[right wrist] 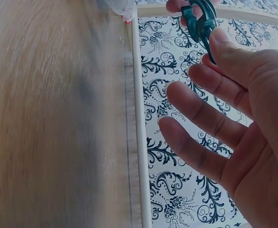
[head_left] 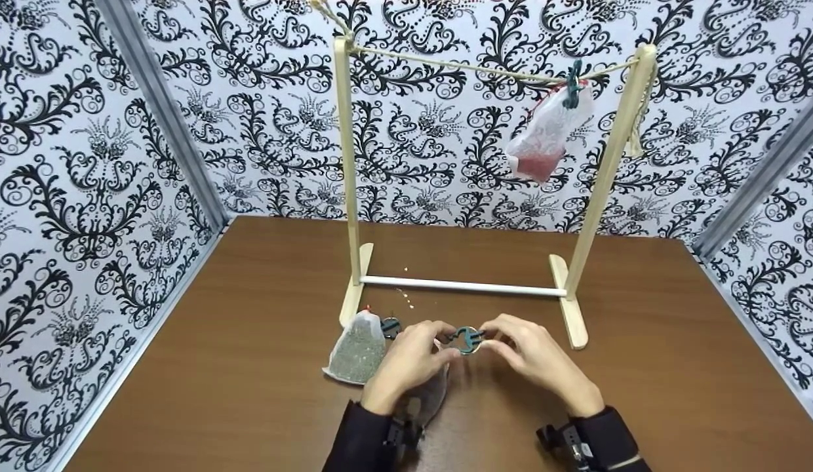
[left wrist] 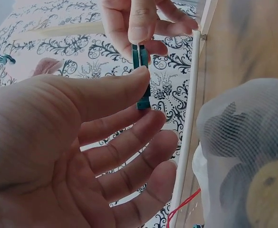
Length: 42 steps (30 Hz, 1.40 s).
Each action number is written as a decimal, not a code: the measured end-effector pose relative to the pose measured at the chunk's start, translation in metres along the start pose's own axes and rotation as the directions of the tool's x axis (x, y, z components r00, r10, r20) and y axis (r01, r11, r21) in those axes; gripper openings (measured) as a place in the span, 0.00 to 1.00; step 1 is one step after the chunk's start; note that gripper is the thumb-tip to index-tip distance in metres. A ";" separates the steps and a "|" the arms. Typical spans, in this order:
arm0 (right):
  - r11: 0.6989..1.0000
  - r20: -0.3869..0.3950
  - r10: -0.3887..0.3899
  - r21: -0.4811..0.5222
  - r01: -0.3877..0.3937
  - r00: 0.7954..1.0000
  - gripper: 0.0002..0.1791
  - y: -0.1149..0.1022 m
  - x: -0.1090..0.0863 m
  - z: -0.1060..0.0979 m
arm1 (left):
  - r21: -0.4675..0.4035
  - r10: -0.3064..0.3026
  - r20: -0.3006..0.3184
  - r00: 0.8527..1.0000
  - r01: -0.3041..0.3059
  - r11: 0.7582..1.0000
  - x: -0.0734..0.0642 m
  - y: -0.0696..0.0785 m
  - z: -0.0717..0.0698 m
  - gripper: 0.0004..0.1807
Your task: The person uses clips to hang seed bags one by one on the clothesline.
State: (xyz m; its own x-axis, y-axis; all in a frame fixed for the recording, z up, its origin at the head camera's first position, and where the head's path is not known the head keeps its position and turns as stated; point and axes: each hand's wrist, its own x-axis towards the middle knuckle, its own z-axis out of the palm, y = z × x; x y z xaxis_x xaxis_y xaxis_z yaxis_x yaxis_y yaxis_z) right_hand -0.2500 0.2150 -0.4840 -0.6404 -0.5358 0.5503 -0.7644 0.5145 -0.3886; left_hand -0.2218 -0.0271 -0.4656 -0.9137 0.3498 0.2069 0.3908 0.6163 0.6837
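Note:
A green plastic clothespin (head_left: 470,339) is held above the table between both hands. My left hand (head_left: 416,354) pinches one end with thumb and forefinger. On the other end, my right hand (head_left: 531,351) has the same kind of pinch, its remaining fingers spread apart in the right wrist view. Beside the left hand rests a white mesh bag (head_left: 356,351) with grey-green contents. A second clothespin (head_left: 390,326) lies between that bag and the hand. Another mesh bag (left wrist: 243,156), with dark and yellowish pieces inside, sits below the left hand and is partly hidden by it in the head view.
Behind the hands stands a wooden frame (head_left: 346,164) with a rope (head_left: 459,63) strung across its top and a white bar (head_left: 462,286) low down. A mesh bag with pink contents (head_left: 544,141) hangs from the rope by a green clothespin (head_left: 573,88). Patterned walls enclose the table (head_left: 236,341).

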 end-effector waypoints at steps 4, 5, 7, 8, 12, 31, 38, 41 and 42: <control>1.000 -0.017 -0.018 0.003 0.018 1.000 0.08 0.000 0.000 0.000 | -0.013 -0.008 0.022 1.000 0.009 1.000 0.000 0.000 -0.001 0.16; 1.000 -0.020 -0.022 0.004 0.022 1.000 0.08 0.000 0.000 0.000 | -0.014 -0.008 0.025 1.000 0.008 1.000 0.000 0.000 -0.001 0.16; 0.999 -0.024 -0.031 0.006 0.031 0.999 0.08 -0.001 0.000 0.000 | -0.014 -0.008 0.031 1.000 0.008 1.000 0.001 0.000 -0.001 0.16; 0.999 -0.027 -0.041 0.008 0.041 0.999 0.08 -0.001 0.000 0.000 | -0.014 -0.005 0.032 0.999 0.005 1.000 0.001 0.000 0.000 0.16; 0.997 -0.041 -0.073 0.009 0.074 0.996 0.08 -0.001 0.000 -0.001 | -0.018 0.000 0.038 0.999 0.000 1.000 0.001 0.000 0.000 0.16; 0.990 -0.094 -0.140 0.011 0.141 0.986 0.10 0.002 0.003 -0.001 | -0.012 0.008 0.046 0.999 -0.008 1.000 0.001 0.000 0.001 0.18; 0.994 -0.066 -0.108 0.005 0.109 0.992 0.08 0.002 0.003 0.000 | -0.021 0.001 0.064 0.998 0.001 1.000 0.002 -0.002 0.001 0.19; 0.996 -0.052 -0.091 -0.006 0.091 0.994 0.07 0.002 0.002 -0.001 | -0.049 0.008 0.068 0.998 -0.004 0.999 0.003 -0.003 0.000 0.20; 0.996 -0.052 -0.090 -0.010 0.089 0.995 0.07 0.002 0.002 -0.001 | -0.058 0.011 0.070 0.997 -0.007 0.998 0.003 -0.003 0.000 0.21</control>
State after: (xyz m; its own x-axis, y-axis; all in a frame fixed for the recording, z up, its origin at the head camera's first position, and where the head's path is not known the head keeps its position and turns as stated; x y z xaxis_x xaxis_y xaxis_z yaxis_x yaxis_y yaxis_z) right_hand -0.2527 0.2152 -0.4828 -0.5644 -0.5442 0.6207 -0.8178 0.4711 -0.3306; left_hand -0.2256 -0.0279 -0.4669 -0.8993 0.4049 0.1649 0.3898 0.5718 0.7218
